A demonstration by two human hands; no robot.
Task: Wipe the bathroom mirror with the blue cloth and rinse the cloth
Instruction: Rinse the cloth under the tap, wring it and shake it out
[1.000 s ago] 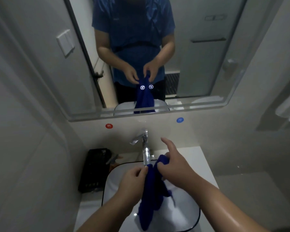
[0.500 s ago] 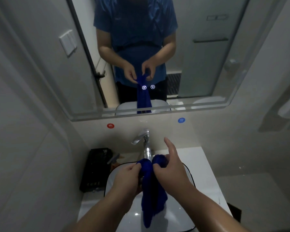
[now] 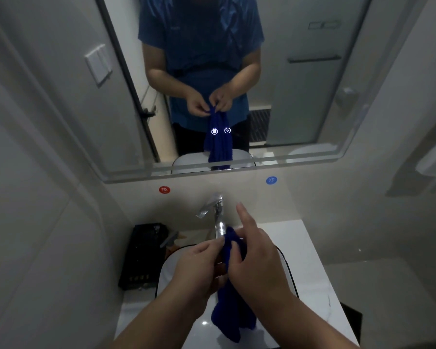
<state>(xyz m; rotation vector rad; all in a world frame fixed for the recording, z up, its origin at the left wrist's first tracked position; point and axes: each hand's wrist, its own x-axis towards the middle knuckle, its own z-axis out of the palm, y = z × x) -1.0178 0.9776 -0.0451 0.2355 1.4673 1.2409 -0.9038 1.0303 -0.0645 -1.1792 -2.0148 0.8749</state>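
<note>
Blue cloth point(image 3: 230, 308) is held bunched over the white basin point(image 3: 286, 263), directly below the chrome tap point(image 3: 218, 220). Its upper end is gathered between both hands; the lower end hangs loose toward the basin floor without clearly touching it.

Left hand point(image 3: 199, 270): grip closed on the cloth's upper part, thumb and fingers pinched together beside the tap spout. Right hand point(image 3: 257, 260): grip closed around the same bunch from the other side, index finger raised and extended toward the wall, not in contact with the cloth. The two hands are touching or very nearly so.

Mirror point(image 3: 312, 102) above the basin reflects the same hold. No streaks or wet patches can be made out on the glass in this light. A red marker point(image 3: 164, 189) and a blue marker point(image 3: 271, 180) are noted on the wall either side of the tap. A black basket point(image 3: 141, 258) stands on the desk point(image 3: 310, 248) left of the basin.

Step judged in hand: rinsing or wringing of the cloth at the basin, wiping presumably finished. Whether water is running cannot be told; no stream is distinguishable.

Next move, as judged: cloth to be worked or twisted between opposed grips while kept over the basin, so that drips stay off the desk. The tap lever appears within reach of the raised finger.
</note>
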